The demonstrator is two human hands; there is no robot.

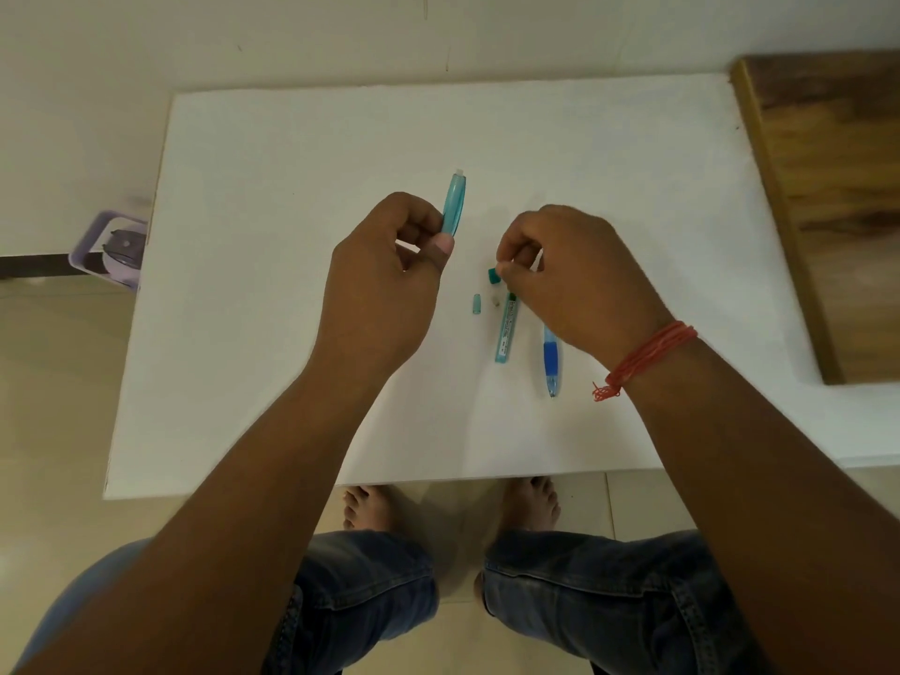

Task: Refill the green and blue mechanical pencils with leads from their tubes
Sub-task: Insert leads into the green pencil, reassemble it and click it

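Note:
My left hand [389, 275] grips the green mechanical pencil [454, 203] by its lower part, and its open top end points away from me. My right hand [570, 280] pinches a small teal tube cap [494, 275] at its fingertips, just above the table. The green lead tube [506, 331] lies on the white table [292, 187] under that hand. Left of the tube lie the pencil's small teal end cap [476, 304] and a tiny white eraser [496, 300]. The blue mechanical pencil [551, 360] lies right of the tube, partly hidden by my right hand.
A wooden board [828, 197] lies at the table's right end. A lilac bin [109, 248] stands on the floor beyond the left edge. My knees and feet are below the near table edge.

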